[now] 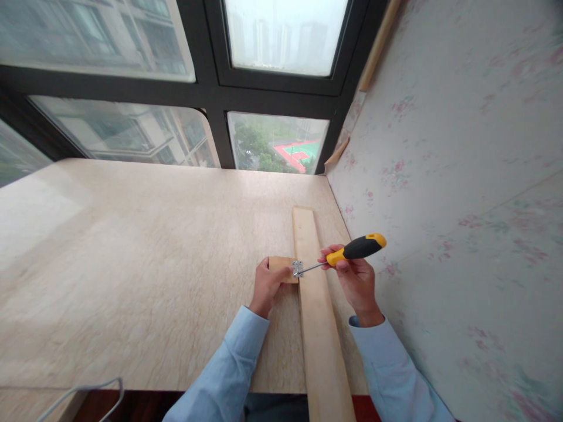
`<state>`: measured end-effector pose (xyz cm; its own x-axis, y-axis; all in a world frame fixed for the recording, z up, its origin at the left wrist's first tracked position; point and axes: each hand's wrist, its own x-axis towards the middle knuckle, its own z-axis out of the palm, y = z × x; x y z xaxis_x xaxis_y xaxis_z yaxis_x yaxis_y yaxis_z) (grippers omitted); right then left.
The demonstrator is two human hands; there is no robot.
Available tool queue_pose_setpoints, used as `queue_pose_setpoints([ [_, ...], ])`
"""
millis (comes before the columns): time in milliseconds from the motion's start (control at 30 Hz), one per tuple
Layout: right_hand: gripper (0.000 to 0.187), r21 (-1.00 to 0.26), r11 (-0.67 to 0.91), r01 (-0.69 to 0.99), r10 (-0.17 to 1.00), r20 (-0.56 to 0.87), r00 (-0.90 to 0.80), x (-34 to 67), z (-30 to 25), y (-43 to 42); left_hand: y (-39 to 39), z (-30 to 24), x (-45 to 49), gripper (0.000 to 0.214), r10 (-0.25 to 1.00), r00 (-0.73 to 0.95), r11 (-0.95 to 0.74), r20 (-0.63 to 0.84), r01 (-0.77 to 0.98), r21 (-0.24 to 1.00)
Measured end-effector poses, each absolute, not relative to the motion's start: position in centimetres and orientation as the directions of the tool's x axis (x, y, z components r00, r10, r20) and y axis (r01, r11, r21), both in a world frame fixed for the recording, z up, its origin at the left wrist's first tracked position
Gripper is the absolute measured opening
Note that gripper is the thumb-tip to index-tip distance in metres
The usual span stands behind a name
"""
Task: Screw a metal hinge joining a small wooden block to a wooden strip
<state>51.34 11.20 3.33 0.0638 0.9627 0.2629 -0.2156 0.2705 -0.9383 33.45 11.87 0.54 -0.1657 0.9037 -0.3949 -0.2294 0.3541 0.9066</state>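
Observation:
My right hand (354,280) grips a screwdriver (358,248) with a black and yellow handle. Its shaft slants down to the left, and the tip meets a small metal hinge (298,268). The hinge spans the joint between a short wooden block (281,264) and a long wooden board (317,328). Fingers of my left hand (269,285) are closed on the short block, with the thumb close to the hinge. The block lies against the left side of the board. Any screw under the tip is too small to make out.
A marbled stone sill (145,264) bears the board, whose near end sticks out past the front edge. A wall with flowered paper (461,205) rises close on the right. Dark window frames (272,88) stand at the back. A white cable (94,387) hangs at the lower left.

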Motion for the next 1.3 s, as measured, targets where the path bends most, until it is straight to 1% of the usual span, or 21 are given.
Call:
queue_pose_setpoints([
  [167, 0.026, -0.922, 0.287, -0.261, 0.958, 0.279, 0.069, 51.5, 3.2, 11.3, 11.8, 0.7, 33.5, 0.036, 0.9, -0.174, 0.359, -0.4, -0.228, 0.905],
  [533, 0.027, -0.937, 0.263, -0.231, 0.964, 0.248, 0.091, 51.4, 3.2, 11.4, 11.9, 0.2, 33.4, 0.039, 0.901, -0.166, 0.357, -0.401, -0.244, 0.902],
  [733, 0.024, -0.934, 0.229, -0.272, 0.97, 0.197, 0.142, 51.2, 3.3, 11.8, 11.9, 0.1, 33.4, 0.041, 0.903, -0.171, 0.352, -0.395, -0.237, 0.906],
  [967, 0.026, -0.94, 0.193, -0.281, 0.972, 0.145, 0.183, 50.8, 3.2, 12.0, 11.8, -0.4, 33.5, 0.041, 0.911, -0.179, 0.329, -0.371, -0.226, 0.917],
  [1133, 0.024, -0.937, 0.205, -0.282, 0.971, 0.16, 0.176, 50.9, 3.3, 11.9, 11.8, -0.1, 33.5, 0.039, 0.907, -0.18, 0.337, -0.379, -0.228, 0.914],
  [1300, 0.026, -0.954, 0.212, -0.213, 0.974, 0.189, 0.122, 51.0, 3.7, 11.5, 11.9, 0.0, 33.4, 0.042, 0.906, -0.141, 0.35, -0.399, -0.279, 0.894],
])
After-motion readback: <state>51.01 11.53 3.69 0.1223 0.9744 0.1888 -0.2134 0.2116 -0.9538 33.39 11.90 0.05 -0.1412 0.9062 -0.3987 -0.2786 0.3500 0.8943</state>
